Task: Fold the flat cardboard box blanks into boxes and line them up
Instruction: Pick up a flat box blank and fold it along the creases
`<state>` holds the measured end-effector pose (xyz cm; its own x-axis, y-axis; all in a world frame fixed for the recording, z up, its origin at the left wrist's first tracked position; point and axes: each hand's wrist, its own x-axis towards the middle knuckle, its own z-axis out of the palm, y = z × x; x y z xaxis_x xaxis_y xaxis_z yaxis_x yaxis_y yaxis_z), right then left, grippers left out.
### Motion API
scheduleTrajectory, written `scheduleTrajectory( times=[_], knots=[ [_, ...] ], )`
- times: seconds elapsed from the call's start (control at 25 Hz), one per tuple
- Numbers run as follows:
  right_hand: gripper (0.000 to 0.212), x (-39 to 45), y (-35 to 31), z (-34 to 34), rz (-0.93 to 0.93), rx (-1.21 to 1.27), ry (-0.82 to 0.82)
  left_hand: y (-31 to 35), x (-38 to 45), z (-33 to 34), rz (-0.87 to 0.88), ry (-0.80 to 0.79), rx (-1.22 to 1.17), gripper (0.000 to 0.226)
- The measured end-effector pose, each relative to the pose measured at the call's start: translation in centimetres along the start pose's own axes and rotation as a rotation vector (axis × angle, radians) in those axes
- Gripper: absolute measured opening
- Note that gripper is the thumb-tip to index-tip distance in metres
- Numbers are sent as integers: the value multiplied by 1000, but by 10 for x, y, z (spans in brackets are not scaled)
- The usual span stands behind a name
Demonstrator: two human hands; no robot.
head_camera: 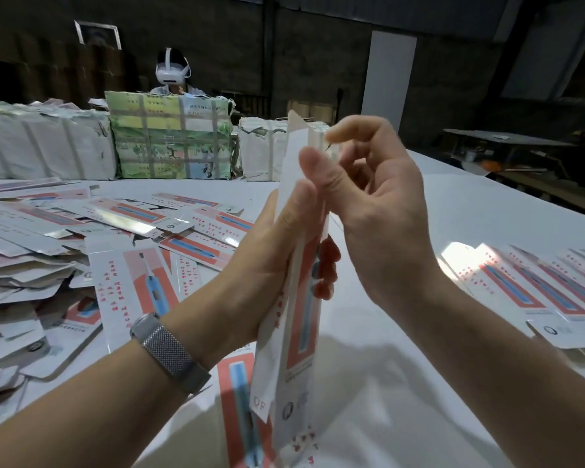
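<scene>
I hold a long, narrow white box blank (293, 352) with a red and blue toothbrush print upright above the table. My left hand (267, 261) grips its middle, thumb on the near face and fingers wrapped behind. My right hand (368, 204) is at the upper part, thumb pressed on the near edge and the curled forefinger at the top flap (299, 136). A loose heap of flat blanks (115, 238) covers the table's left side. A row of folded boxes (537, 285) lies side by side at the right.
The white table (419, 383) runs forward and right. Wrapped bundles (41, 143) and a green printed carton (171, 136) stand along the far edge. Behind them sits another person wearing a white headset (171, 70). One more blank (240, 413) lies under my hands.
</scene>
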<state>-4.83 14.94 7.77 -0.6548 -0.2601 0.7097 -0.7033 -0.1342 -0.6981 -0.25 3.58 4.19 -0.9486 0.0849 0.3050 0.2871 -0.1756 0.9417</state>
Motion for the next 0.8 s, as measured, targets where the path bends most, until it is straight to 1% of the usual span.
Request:
scheduleTrajectory(
  times=[0.04,0.08,0.16,0.24,0.32,0.4,0.48,0.52,0.56,0.6,0.68,0.8],
  knots=[
    [19,-1,3,1,22,77,-1,0,1,-1,25,-3,-26,107],
    [21,-3,7,3,58,147,-22,2,1,0,38,-11,-48,99],
    [28,-8,15,7,122,200,-82,5,1,4,25,17,-93,70],
    [35,-14,21,12,124,210,-109,6,2,6,31,82,-79,57],
    [36,-16,20,15,115,302,-113,8,3,9,69,140,37,54],
    [38,-17,17,14,130,394,-106,10,5,8,151,260,176,53],
    [40,-18,15,14,141,406,-97,9,7,4,312,439,305,37],
    [41,-19,14,14,147,403,-98,10,7,2,387,480,359,28],
    [41,-19,13,15,158,405,-95,11,8,2,437,474,400,25],
    [40,-19,13,16,177,416,-85,10,9,2,456,434,424,26],
    [38,-19,13,16,214,460,-64,7,11,3,449,353,441,37],
    [36,-19,13,14,216,491,-94,1,12,5,475,276,388,45]
  ],
)
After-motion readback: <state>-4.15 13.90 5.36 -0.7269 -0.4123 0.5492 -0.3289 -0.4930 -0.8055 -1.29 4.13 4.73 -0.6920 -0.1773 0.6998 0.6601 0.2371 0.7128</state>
